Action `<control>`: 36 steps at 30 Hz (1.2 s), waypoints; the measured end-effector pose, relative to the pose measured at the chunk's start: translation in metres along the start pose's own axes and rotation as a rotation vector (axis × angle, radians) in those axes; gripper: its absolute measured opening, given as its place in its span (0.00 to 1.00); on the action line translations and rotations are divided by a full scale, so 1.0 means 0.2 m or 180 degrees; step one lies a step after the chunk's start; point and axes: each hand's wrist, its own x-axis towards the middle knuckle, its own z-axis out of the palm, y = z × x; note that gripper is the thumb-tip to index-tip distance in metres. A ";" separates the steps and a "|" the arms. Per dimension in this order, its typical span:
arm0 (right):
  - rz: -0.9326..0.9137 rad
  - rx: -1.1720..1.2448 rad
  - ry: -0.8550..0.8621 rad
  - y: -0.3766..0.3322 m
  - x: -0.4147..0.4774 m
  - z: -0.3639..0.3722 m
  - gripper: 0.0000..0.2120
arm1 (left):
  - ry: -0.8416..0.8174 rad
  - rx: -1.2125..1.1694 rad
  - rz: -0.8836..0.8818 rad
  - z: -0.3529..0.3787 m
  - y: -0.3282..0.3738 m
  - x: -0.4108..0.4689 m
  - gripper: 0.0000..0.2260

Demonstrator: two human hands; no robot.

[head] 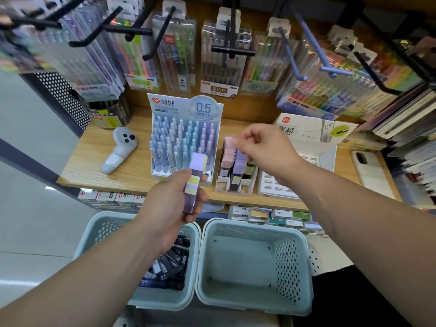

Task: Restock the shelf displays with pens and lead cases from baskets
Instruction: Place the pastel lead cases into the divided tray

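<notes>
My left hand (173, 201) grips a purple lead case (194, 182) with a pale cap, held upright in front of the pen display box (185, 138) full of pastel 0.5 mm pens. My right hand (266, 147) hovers with curled fingers over the small lead case display (233, 171), which holds pink and purple cases; whether it pinches anything I cannot tell. Below, the left basket (94, 234) holds several dark lead cases (169, 267). The right basket (254, 263) shows only its bare bottom.
A white controller (120, 149) lies at the left of the wooden shelf (132, 171). A white display box (313, 142) and a phone (371, 173) sit at the right. Black hooks with hanging pen packs (221, 57) jut out overhead. Boxed stock fills the lower shelf.
</notes>
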 end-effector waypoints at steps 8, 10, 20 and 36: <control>0.0279 0.0416 -0.0701 -0.05 -0.07 -0.06 0.02 | -0.0542 0.0574 0.0187 0.20 -0.05 0.12 0.15; 0.0302 0.0302 -0.0523 -0.01 -0.06 -0.09 0.04 | -0.0563 0.0574 0.0127 0.24 -0.06 0.16 0.15; -0.0550 -0.1419 -0.0362 0.11 -0.02 -0.12 0.05 | 0.1094 0.0962 -0.0680 0.03 -0.30 0.45 0.22; -0.1008 -0.2168 -0.0411 0.22 -0.01 0.02 0.02 | 0.1161 0.1320 -0.0955 -0.11 -0.35 0.55 0.14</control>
